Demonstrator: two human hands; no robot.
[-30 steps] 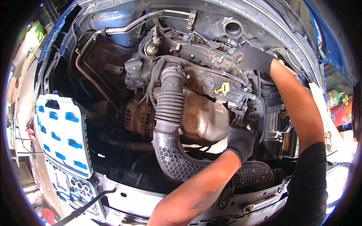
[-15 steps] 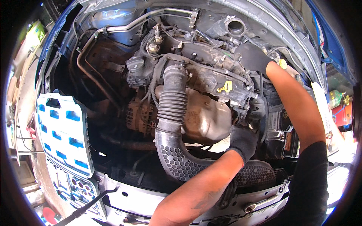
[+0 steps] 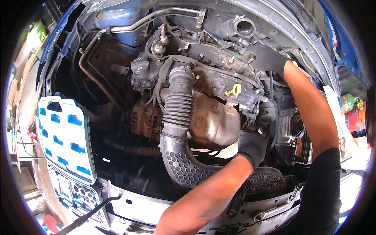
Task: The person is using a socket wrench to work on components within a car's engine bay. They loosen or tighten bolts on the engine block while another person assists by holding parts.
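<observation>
Plainly, the fingertips of both hands are out of sight, so I cannot tell whether they are apart, together or clamped on something. The left hand, in a dark glove, is bent downward just beside the lower right corner of a metal shield, its fingers hidden behind its own back. The right hand, gloved too, reaches leftward at the far right corner of the engine, near some small fittings; whether it grips any of them is unclear.

The engine sits in the middle of the open bay, between and to the left of the hands. On it, a yellow looped handle stands out above the shield, and a black cap sits at the left end. A ribbed black hose runs down the front into a curved duct with a honeycomb pattern, which passes under the left forearm.

Beyond the right hand, a round-mouthed tube opens upward. Farther out, a metal hand tool lies on the front crossmember, and an open pale tool case stands at the left front corner.
</observation>
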